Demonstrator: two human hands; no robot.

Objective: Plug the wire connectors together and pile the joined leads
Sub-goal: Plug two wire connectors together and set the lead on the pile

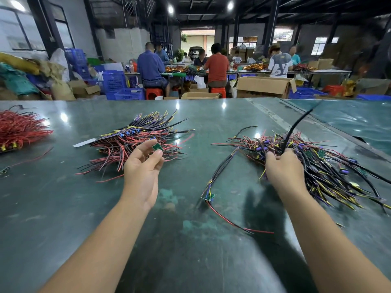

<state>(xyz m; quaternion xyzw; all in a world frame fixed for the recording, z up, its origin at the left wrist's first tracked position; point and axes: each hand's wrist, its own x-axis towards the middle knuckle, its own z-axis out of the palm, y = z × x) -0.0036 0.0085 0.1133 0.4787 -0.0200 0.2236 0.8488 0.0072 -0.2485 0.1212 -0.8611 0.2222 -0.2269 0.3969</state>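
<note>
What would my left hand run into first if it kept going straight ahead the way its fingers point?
Probably the pile of red and black leads just beyond the left hand, which pinches a small green board. Its fingertips already overlap the pile's near edge, though height above it is unclear.

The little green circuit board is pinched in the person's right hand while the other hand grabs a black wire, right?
Not quite. The head view shows the small green circuit board pinched in the left hand, not the right. The right hand is the one gripping the black wire over the tangled wire pile.
</note>
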